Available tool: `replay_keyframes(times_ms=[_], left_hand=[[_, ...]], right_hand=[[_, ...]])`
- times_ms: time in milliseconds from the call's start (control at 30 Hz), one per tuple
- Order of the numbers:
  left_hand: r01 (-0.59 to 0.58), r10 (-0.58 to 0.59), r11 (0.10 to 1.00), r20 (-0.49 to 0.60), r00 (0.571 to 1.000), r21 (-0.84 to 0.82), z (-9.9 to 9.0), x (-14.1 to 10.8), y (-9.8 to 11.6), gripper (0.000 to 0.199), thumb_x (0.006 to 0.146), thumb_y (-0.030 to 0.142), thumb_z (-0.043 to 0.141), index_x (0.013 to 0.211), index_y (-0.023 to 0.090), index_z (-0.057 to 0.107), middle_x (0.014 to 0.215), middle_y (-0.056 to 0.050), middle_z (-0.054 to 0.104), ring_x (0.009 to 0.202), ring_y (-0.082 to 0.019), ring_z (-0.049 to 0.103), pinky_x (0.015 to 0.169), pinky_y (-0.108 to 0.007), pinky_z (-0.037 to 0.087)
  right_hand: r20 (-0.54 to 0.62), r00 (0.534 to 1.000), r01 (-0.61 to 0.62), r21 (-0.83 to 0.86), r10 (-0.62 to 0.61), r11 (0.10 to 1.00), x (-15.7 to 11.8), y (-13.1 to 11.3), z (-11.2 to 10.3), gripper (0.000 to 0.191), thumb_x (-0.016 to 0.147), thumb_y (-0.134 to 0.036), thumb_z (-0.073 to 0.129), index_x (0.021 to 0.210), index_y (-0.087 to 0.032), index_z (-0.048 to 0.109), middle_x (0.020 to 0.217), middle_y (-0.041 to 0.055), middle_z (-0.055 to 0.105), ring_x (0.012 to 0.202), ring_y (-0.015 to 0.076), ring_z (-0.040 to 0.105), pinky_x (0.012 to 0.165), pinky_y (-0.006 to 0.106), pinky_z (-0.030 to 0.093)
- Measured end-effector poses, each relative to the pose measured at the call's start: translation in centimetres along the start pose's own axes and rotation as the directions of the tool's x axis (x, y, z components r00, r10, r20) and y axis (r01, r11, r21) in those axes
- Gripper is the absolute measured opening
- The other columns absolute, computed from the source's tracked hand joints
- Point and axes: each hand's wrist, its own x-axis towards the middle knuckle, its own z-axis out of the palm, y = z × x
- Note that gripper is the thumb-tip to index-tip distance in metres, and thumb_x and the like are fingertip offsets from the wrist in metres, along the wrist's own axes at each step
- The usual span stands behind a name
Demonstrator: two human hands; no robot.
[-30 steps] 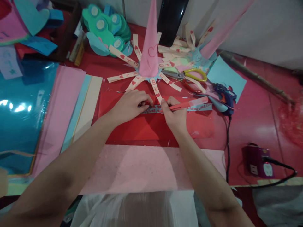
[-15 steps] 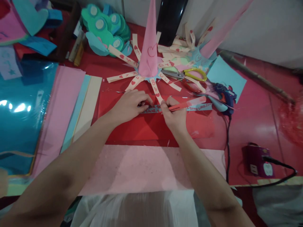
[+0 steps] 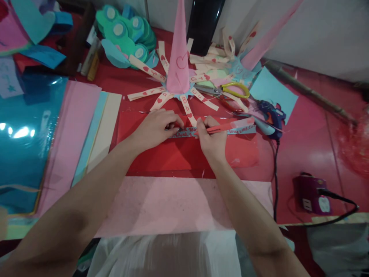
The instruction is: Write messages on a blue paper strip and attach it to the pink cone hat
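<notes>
A narrow light-blue paper strip (image 3: 242,130) with red handwriting lies across a red sheet (image 3: 173,156). My left hand (image 3: 155,129) rests at its left part, fingers curled and thumb and forefinger closed on the strip. A small dark patch by that thumb is unclear. In my right hand (image 3: 212,138) is a red marker pen (image 3: 227,125), gripped with its tip down on the strip near the middle. Just behind stands a pink paper cone (image 3: 178,75) with a drawn heart; lettered cream paper strips (image 3: 186,105) spread from its base, one reaching my right fingers.
Yellow-handled scissors (image 3: 235,89) and a blue glue gun (image 3: 271,117) lie to the right, its cord running forward near a purple power adapter (image 3: 313,194). Coloured paper sheets (image 3: 83,115) are stacked left. Green paper cutouts (image 3: 123,34) and a stick (image 3: 311,90) sit farther back.
The view has shifted slightly, so everything sits a little farther left. My right hand keeps the marker on the strip, with slightly more red writing visible between the hands.
</notes>
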Motion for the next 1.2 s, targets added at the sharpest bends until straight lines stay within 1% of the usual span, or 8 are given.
replay_keyframes(times_ms=[200, 267, 367, 467, 600, 733, 1000, 1200], left_hand=[[0.005, -0.005, 1.0, 0.006, 1.0, -0.004, -0.01, 0.08, -0.1, 0.013, 0.079, 0.023, 0.052, 0.085, 0.022, 0.064, 0.073, 0.002, 0.059, 0.07, -0.014, 0.051, 0.069, -0.029, 0.033], [0.006, -0.006, 1.0, 0.007, 1.0, -0.007, -0.04, 0.09, -0.09, 0.013, 0.079, 0.023, 0.052, 0.085, 0.022, 0.064, 0.073, 0.002, 0.059, 0.069, -0.014, 0.051, 0.069, -0.03, 0.033], [0.013, -0.013, 1.0, 0.0, 1.0, 0.004, -0.05, 0.06, -0.05, 0.013, 0.08, 0.023, 0.051, 0.084, 0.023, 0.064, 0.073, 0.001, 0.059, 0.07, -0.014, 0.051, 0.07, -0.03, 0.034], [0.016, -0.016, 1.0, 0.0, 1.0, 0.005, -0.03, 0.03, -0.03, 0.014, 0.08, 0.023, 0.05, 0.085, 0.023, 0.064, 0.073, 0.001, 0.059, 0.071, -0.014, 0.051, 0.07, -0.03, 0.034], [0.01, -0.01, 1.0, 0.001, 1.0, 0.001, -0.02, 0.05, 0.01, 0.013, 0.08, 0.022, 0.052, 0.085, 0.022, 0.064, 0.073, 0.002, 0.058, 0.069, -0.014, 0.051, 0.069, -0.03, 0.033], [0.005, -0.005, 1.0, -0.008, 1.0, 0.002, -0.01, 0.07, 0.02, 0.013, 0.08, 0.022, 0.052, 0.085, 0.022, 0.064, 0.073, 0.002, 0.058, 0.069, -0.014, 0.051, 0.07, -0.03, 0.033], [-0.008, 0.008, 1.0, -0.012, 1.0, -0.027, 0.09, 0.11, -0.27, 0.012, 0.079, 0.024, 0.054, 0.085, 0.022, 0.064, 0.071, 0.002, 0.059, 0.068, -0.014, 0.051, 0.067, -0.029, 0.034], [0.019, -0.019, 1.0, 0.005, 1.0, -0.004, -0.18, 0.11, 0.2, 0.013, 0.079, 0.021, 0.052, 0.084, 0.021, 0.064, 0.073, 0.001, 0.059, 0.07, -0.014, 0.051, 0.068, -0.029, 0.034]], right_hand=[[0.048, 0.994, 0.105, -0.09, -0.101, 0.99, 0.04, -0.19, -0.25, 0.035, 0.078, -0.022, 0.048, 0.055, -0.02, 0.023, 0.05, -0.0076, 0.022, 0.047, 0.0052, 0.024, 0.048, 0.023, 0.023], [0.04, 0.996, 0.088, -0.095, -0.085, 0.992, 0.05, -0.22, -0.26, 0.034, 0.079, -0.022, 0.048, 0.056, -0.021, 0.022, 0.05, -0.0076, 0.022, 0.047, 0.0054, 0.024, 0.048, 0.023, 0.023], [0.012, 0.999, 0.037, -0.055, -0.037, 0.998, 0.07, -0.3, -0.14, 0.035, 0.083, -0.029, 0.045, 0.056, -0.021, 0.025, 0.05, -0.0071, 0.025, 0.048, 0.0059, 0.028, 0.049, 0.022, 0.026], [0.014, 0.999, 0.048, -0.037, -0.047, 0.998, 0.04, -0.4, -0.04, 0.036, 0.084, -0.032, 0.045, 0.056, -0.021, 0.025, 0.051, -0.0069, 0.026, 0.048, 0.0059, 0.029, 0.049, 0.022, 0.027], [0.008, 0.996, 0.091, -0.087, -0.091, 0.992, -0.07, -0.36, -0.08, 0.035, 0.085, -0.03, 0.044, 0.057, -0.021, 0.025, 0.051, -0.007, 0.024, 0.048, 0.006, 0.027, 0.05, 0.022, 0.026], [0.004, 0.996, 0.089, -0.101, -0.089, 0.991, 0.0, -0.3, -0.21, 0.034, 0.084, -0.028, 0.043, 0.057, -0.021, 0.025, 0.051, -0.0071, 0.024, 0.047, 0.0059, 0.028, 0.05, 0.022, 0.027], [0.04, 0.997, 0.077, -0.163, -0.071, 0.984, 0.22, -0.59, -0.48, 0.033, 0.075, -0.018, 0.047, 0.054, -0.021, 0.022, 0.047, -0.0078, 0.021, 0.044, 0.0052, 0.025, 0.048, 0.023, 0.024], [0.009, 1.0, 0.007, -0.067, -0.007, 0.998, 0.11, -0.13, -0.28, 0.034, 0.082, -0.029, 0.046, 0.055, -0.021, 0.027, 0.05, -0.007, 0.025, 0.046, 0.0059, 0.031, 0.047, 0.022, 0.028]])
